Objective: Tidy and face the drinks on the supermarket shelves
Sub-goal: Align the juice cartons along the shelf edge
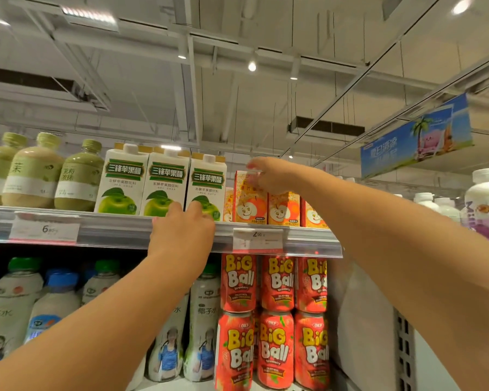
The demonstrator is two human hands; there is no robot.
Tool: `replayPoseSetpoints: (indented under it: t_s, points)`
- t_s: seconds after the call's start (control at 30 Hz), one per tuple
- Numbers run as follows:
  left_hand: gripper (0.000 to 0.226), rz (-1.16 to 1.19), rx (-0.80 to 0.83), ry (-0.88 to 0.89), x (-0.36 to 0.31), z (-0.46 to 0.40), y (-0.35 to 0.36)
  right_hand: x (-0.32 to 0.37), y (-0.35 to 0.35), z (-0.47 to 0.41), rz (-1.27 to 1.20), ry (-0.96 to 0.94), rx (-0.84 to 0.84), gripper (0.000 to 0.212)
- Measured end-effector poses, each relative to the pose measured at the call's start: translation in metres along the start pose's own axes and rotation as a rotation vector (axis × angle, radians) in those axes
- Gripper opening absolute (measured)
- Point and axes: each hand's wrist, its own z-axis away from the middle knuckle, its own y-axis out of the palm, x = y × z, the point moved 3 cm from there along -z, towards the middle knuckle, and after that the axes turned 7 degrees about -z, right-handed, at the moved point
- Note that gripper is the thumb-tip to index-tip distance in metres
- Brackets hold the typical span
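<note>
Gripping a boxy orange carton (249, 198) with my right hand (268, 176), I am resting my left hand's (181, 230) relaxed fingers against smooth white apple cartons (206, 187).

Fingertips of both hands blurred; price tag (257, 239) digits unreadable.

The left hand (181, 230) is resting on the top shelf (119, 230) edge, fingers touching the apple-vinegar cartons (167, 182); the right hand (268, 176) is gripping the top of an orange juice box (249, 201), above stacked Big Ball cans (277, 283)
</note>
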Motion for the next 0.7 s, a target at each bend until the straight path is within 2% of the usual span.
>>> replayPoseSetpoints:
  t_s: [0.03,0.1,0.17,0.27,0.4,0.53,0.7]
  points:
    - [0.049,-0.005,0.002,0.002,0.000,0.000,0.000,-0.007,-0.006,0.004,-0.015,-0.011,-0.063,0.054]
    - [0.049,-0.005,0.009,0.003,-0.001,-0.001,0.000,-0.030,-0.020,0.013,0.182,0.011,-0.225,0.063]
    - [0.050,0.000,0.014,-0.001,-0.001,-0.002,0.000,-0.056,-0.025,0.024,0.371,0.120,-0.245,0.074]
    - [0.052,-0.003,0.024,-0.003,-0.001,-0.003,-0.001,-0.075,-0.013,0.035,0.239,0.171,-0.147,0.068]
    - [0.050,-0.011,0.030,-0.011,-0.002,-0.002,-0.001,-0.076,-0.009,0.035,0.236,0.141,-0.154,0.054]
    - [0.048,-0.018,0.028,-0.010,-0.002,-0.001,-0.002,-0.083,-0.006,0.030,0.279,0.137,-0.166,0.059]
    - [0.048,-0.025,0.025,-0.005,-0.002,0.000,-0.004,-0.089,0.005,0.024,0.281,0.109,-0.286,0.065]
